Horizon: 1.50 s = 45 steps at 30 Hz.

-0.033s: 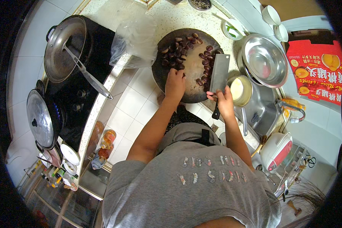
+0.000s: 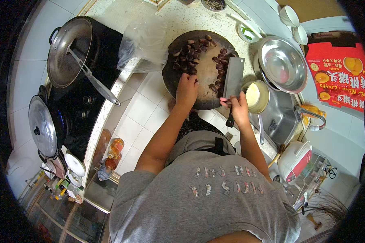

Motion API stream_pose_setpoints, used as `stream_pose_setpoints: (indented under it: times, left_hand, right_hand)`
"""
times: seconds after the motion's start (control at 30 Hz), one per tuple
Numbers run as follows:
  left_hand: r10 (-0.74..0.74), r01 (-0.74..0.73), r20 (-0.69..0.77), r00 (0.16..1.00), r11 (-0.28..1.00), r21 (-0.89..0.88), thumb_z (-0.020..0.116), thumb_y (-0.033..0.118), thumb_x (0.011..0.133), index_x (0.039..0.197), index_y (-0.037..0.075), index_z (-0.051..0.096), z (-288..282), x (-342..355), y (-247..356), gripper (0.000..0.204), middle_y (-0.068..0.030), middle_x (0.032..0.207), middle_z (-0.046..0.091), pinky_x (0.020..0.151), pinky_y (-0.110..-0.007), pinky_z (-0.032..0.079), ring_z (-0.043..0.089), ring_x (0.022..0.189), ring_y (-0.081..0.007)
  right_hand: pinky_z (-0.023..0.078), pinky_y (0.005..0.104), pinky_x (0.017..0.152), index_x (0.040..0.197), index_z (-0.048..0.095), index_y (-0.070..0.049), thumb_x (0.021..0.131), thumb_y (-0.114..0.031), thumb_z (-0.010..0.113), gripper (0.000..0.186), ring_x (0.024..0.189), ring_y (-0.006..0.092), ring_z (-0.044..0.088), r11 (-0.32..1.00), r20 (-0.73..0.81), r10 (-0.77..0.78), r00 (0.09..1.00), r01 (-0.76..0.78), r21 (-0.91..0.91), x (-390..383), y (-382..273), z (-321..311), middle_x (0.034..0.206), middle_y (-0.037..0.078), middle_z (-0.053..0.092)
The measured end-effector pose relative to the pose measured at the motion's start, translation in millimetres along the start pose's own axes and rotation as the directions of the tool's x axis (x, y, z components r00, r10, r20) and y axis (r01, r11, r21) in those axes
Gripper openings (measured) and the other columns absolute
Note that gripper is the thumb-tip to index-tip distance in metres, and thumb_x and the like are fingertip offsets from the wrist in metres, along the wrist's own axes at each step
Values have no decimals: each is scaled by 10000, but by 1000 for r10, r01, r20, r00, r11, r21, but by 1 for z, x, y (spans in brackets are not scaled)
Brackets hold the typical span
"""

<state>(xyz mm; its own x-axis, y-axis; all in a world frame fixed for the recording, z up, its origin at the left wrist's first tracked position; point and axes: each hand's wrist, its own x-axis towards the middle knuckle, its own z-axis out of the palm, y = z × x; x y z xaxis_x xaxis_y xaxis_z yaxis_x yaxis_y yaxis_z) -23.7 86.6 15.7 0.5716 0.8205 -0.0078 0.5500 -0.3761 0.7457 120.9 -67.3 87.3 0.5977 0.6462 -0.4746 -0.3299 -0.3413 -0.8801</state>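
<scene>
On a round dark cutting board (image 2: 209,89) lie two groups of dark brown, glossy pieces that look like chestnuts (image 2: 185,56); several show paler patches. My left hand (image 2: 186,91) is at the near edge of the left group, its fingers drawn together. Whatever is between its fingertips is hidden. My right hand (image 2: 237,108) grips the dark handle of a cleaver (image 2: 234,77). The broad blade extends away from me over the board's right side, beside the second group of chestnuts (image 2: 220,71).
A small saucepan (image 2: 264,97) with something pale inside stands right of the cleaver, near the sink (image 2: 282,117). Beyond it is a metal basin (image 2: 283,65). A plastic bag (image 2: 144,44) lies left of the board. Farther left, a lidded pot (image 2: 44,127) sits over a blue flame.
</scene>
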Motion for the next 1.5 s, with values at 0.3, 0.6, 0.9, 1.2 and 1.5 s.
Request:
stream_pose_setpoints:
  times: [0.3, 0.6, 0.9, 1.2, 1.5]
  left_hand:
    - [-106, 142, 107, 989, 898, -418, 753, 25, 784, 959, -3, 600, 26, -32, 9, 234, -160, 900, 602, 726, -379, 526, 649, 812, -298]
    - [-110, 116, 40, 993, 910, -398, 806, 38, 727, 889, -15, 623, 32, -41, 10, 250, -139, 839, 655, 682, -348, 533, 665, 733, -252]
    - [-117, 132, 62, 991, 907, -401, 800, 47, 726, 874, 0, 615, 36, -41, 6, 241, -145, 823, 610, 667, -385, 513, 632, 721, -294]
    - [-69, 77, 36, 997, 927, -368, 788, 18, 714, 830, -3, 594, 35, -35, 8, 227, -134, 789, 598, 651, -369, 507, 627, 698, -273]
    - [-66, 91, 84, 994, 937, -336, 780, 16, 708, 808, -4, 572, 38, -30, 7, 232, -137, 793, 568, 654, -385, 498, 607, 706, -303]
  right_hand:
    - [518, 403, 713, 1087, 509, 11, 959, -117, 528, 182, 808, 328, 669, 750, 84, -315, 945, 303, -589, 15, 49, 6, 889, 203, 650]
    - [503, 456, 739, 977, 515, 12, 931, -123, 555, 148, 860, 431, 643, 762, 68, -326, 943, 304, -572, 20, 38, 40, 896, 243, 651]
    - [490, 496, 705, 956, 483, 14, 924, -128, 566, 168, 831, 471, 627, 739, 6, -299, 954, 235, -632, 23, 35, 45, 847, 262, 644]
    - [487, 513, 739, 960, 488, 19, 919, -134, 564, 176, 866, 488, 610, 693, 72, -267, 961, 243, -678, 35, 37, 39, 890, 279, 637]
    - [491, 505, 752, 975, 499, 33, 914, -118, 561, 174, 867, 488, 618, 739, 51, -256, 965, 229, -633, 36, 52, 31, 891, 289, 637]
